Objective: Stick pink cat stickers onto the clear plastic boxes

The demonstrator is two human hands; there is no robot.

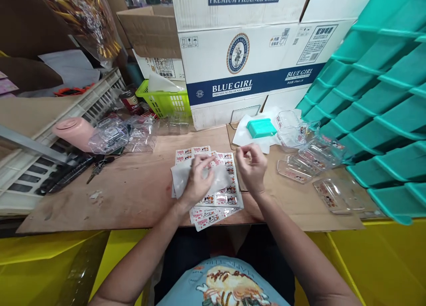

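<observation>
My left hand [199,179] hovers over or rests on a white backing sheet [181,175], its fingers curved and a gap showing between thumb and forefinger. Beneath that sheet lie several sticker sheets [221,200] printed with cartoon cats and pink lettering, loosely stacked. To the right of the stack, my right hand [252,167] is raised with fingers curled into a pinch. Whatever is between those fingertips, if anything, is too small or blurred to make out.
Clear plastic boxes [296,169] lie at the right beside stacked teal bins [379,164]. A teal block [261,128] sits on white paper behind my right hand. Large beer cartons [213,61] wall off the back. Keys [97,167], a pink cup [73,133] and a green basket [163,102] stand left.
</observation>
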